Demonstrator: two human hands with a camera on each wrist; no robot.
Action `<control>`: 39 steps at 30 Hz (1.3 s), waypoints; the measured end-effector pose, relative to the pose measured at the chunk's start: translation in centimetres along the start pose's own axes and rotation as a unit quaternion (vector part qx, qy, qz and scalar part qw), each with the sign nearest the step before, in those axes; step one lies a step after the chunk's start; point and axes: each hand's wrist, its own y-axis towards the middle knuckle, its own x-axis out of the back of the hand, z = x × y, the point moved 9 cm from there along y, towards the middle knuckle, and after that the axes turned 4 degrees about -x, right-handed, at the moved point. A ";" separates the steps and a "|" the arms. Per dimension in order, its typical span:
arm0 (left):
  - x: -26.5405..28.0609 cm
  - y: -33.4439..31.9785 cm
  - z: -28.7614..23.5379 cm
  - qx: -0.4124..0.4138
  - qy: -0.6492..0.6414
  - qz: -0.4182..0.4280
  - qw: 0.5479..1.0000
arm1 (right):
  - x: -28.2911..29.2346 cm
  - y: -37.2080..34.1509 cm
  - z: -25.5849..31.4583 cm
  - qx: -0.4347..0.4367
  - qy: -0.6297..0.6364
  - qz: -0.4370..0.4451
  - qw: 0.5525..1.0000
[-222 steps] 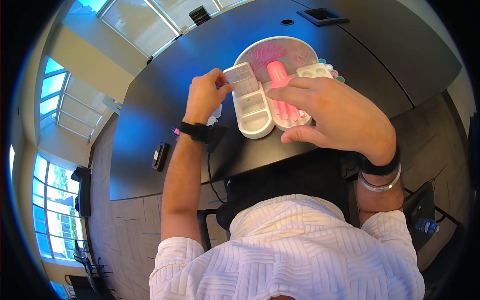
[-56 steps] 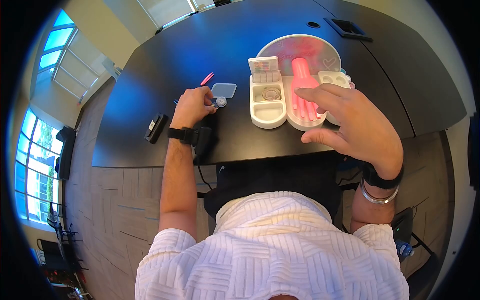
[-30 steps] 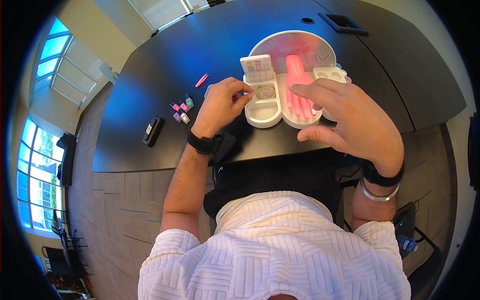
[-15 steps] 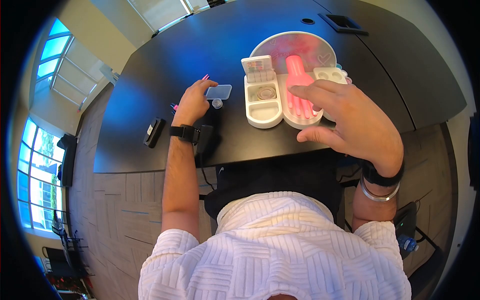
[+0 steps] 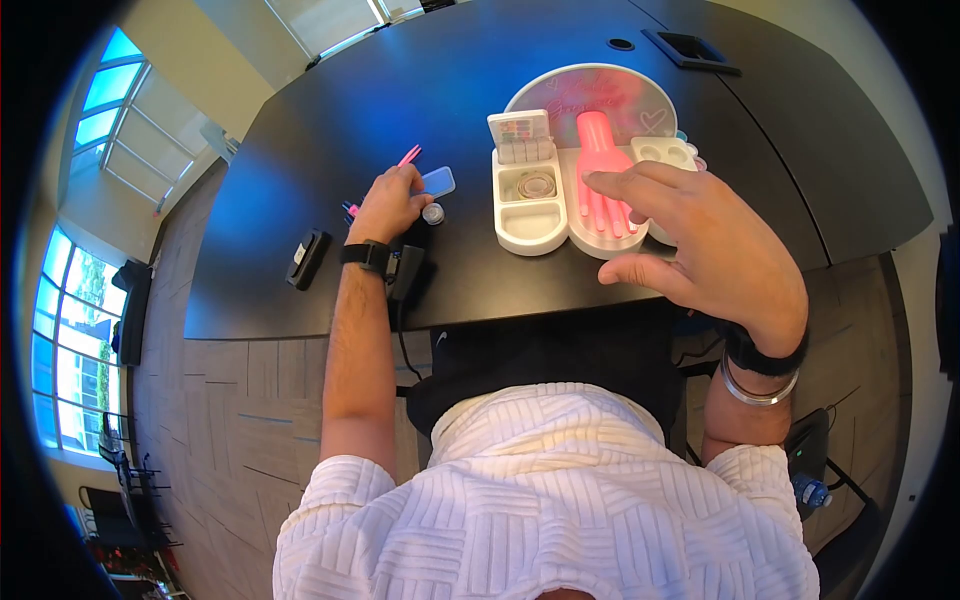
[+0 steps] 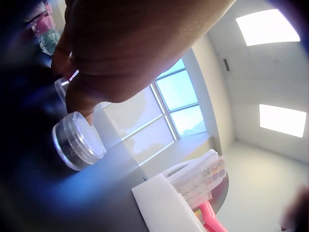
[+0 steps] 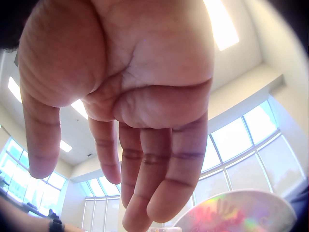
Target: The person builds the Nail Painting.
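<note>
The left hand [image 5: 388, 207] is at the flat clear case [image 5: 440, 181], just beside the round clear jar [image 5: 433, 213]; whether it grips the case cannot be told. The right hand [image 5: 700, 225] hangs, fingers apart, by the pink model hand [image 5: 597, 160], whose fingertips point to the near edge of the bench [image 5: 480, 285], presumably for access.

Dark table [image 5: 320, 130], patterned floor [image 5: 240, 430], beige walls [image 5: 220, 68], bright windows [image 5: 80, 345].
</note>
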 end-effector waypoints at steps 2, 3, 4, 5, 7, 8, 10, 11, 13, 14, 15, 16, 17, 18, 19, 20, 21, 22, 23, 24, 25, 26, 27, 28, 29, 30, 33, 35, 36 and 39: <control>-0.1 0.0 0.2 0.007 0.012 -0.025 1.000 | 0.0 0.0 0.1 0.003 -0.003 -0.002 1.000; 0.1 -0.1 0.2 -0.001 -0.002 -0.049 0.999 | 0.1 -0.1 0.1 0.006 -0.005 -0.004 1.000; 0.6 -0.2 -0.2 -0.009 -0.016 -0.072 0.997 | 0.1 0.0 0.1 0.006 -0.005 -0.004 1.000; 0.7 -0.2 -0.4 -0.009 -0.016 -0.072 0.997 | 0.1 0.0 0.1 0.009 -0.007 -0.005 1.000; 2.4 -0.6 -2.0 -0.062 -0.042 -0.132 0.988 | 0.2 0.0 0.2 0.012 -0.007 -0.006 1.000; 3.4 -0.8 -3.2 -0.062 -0.041 -0.131 0.989 | 0.2 0.0 0.1 0.007 -0.010 -0.005 1.000; 4.2 -1.0 -6.0 -0.082 -0.124 -0.076 0.986 | 0.1 -0.1 0.1 0.003 -0.012 -0.003 1.000; 4.3 -1.1 -6.8 -0.081 -0.124 -0.076 0.986 | 0.1 0.0 0.1 -0.001 -0.008 0.001 1.000; 4.4 -1.8 -10.4 -0.209 -0.146 -0.060 0.965 | -0.1 0.0 0.1 -0.003 -0.004 0.006 1.000; 4.1 -2.0 -11.4 -0.218 -0.139 -0.054 0.965 | -0.1 0.0 0.1 -0.003 -0.003 0.005 1.000; 3.9 -2.2 -12.0 -0.218 -0.139 -0.055 0.965 | -0.1 0.0 0.1 -0.003 -0.002 0.005 1.000; 3.5 -2.5 -13.0 -0.238 -0.121 -0.047 0.963 | -0.3 0.0 -0.1 -0.002 -0.003 0.005 1.000; 3.2 -2.7 -13.9 -0.258 -0.103 -0.040 0.960 | -0.2 -0.1 0.0 0.015 -0.005 -0.014 1.000; 2.9 -2.6 -14.2 -0.255 -0.103 -0.036 0.961 | 0.0 -0.1 0.2 0.033 -0.007 -0.033 0.999; 2.4 -2.4 -14.4 -0.256 -0.103 -0.036 0.961 | 0.1 -0.1 0.2 0.032 -0.007 -0.033 0.999; 1.9 -2.2 -14.3 -0.254 -0.094 -0.047 0.962 | 0.1 -0.1 0.1 0.028 -0.007 -0.030 0.999; 1.6 -2.0 -14.3 -0.252 -0.085 -0.057 0.962 | 0.1 -0.1 0.0 0.024 -0.006 -0.027 0.999; 1.3 -2.0 -14.6 -0.252 -0.085 -0.056 0.962 | 0.1 -0.1 -0.1 0.024 -0.005 -0.028 0.999; 1.1 -2.0 -14.8 -0.251 -0.083 -0.062 0.962 | 0.1 -0.1 0.0 0.030 -0.010 -0.032 0.999; 1.0 -2.0 -14.9 -0.249 -0.080 -0.066 0.963 | 0.1 -0.2 0.1 0.036 -0.015 -0.035 0.999; 0.8 -2.0 -15.0 -0.250 -0.080 -0.065 0.963 | 0.3 -0.2 0.2 0.035 -0.014 -0.035 0.999; 0.7 -2.1 -15.0 -0.251 -0.079 -0.068 0.962 | 0.3 -0.1 0.1 0.016 -0.011 -0.016 1.000; 0.7 -2.1 -15.1 -0.252 -0.078 -0.070 0.962 | 0.1 -0.1 -0.1 -0.003 -0.009 0.004 1.000; 0.6 -2.2 -15.0 -0.251 -0.078 -0.070 0.962 | 0.1 -0.1 -0.1 -0.003 -0.008 0.004 1.000; 0.6 -2.2 -15.0 -0.252 -0.075 -0.072 0.962 | 0.1 -0.1 -0.1 -0.002 -0.007 0.004 1.000; 0.6 -2.2 -15.0 -0.253 -0.071 -0.074 0.962 | 0.0 -0.1 0.0 -0.002 -0.005 0.004 1.000; 0.5 -2.3 -14.8 -0.251 -0.071 -0.081 0.962 | 0.0 -0.1 0.0 0.003 -0.004 0.002 1.000; 0.3 -2.1 -14.6 -0.248 -0.078 -0.080 0.962 | -0.1 0.0 0.1 0.008 -0.005 -0.001 1.000; 0.3 -2.0 -14.4 -0.246 -0.085 -0.079 0.962 | -0.1 0.0 0.2 0.012 -0.005 -0.004 1.000; 0.4 -1.8 -14.2 -0.218 -0.127 -0.052 0.966 | -0.2 0.0 0.0 0.004 -0.007 0.003 1.000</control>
